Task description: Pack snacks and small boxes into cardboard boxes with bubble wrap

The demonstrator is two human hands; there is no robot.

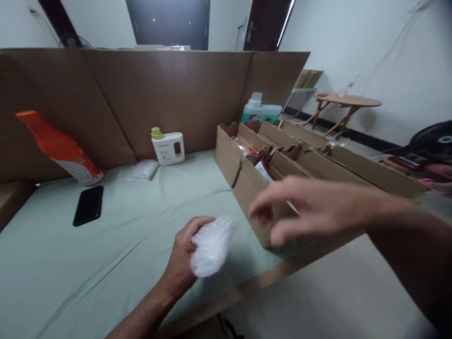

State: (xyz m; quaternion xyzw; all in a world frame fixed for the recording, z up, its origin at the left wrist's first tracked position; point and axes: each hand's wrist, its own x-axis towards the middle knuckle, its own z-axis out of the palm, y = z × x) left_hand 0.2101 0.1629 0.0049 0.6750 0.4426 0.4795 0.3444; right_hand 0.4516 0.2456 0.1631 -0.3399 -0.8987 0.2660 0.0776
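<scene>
- Bubble-wrap bundle (212, 246): clamped in your left hand (183, 245), not yet set down.
- Your right hand (300, 207): fingers apart, empty, beside cardboard bins (247, 183) at one o'clock.

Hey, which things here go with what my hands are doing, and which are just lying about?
Likely in use:
- bubble-wrapped bundle, in your left hand
- cardboard boxes, nearest your right hand

Apparently lying about:
- black phone
- orange bottle
- white jug
- teal bottle

Unclear: clear plastic packet beside the jug.
</scene>
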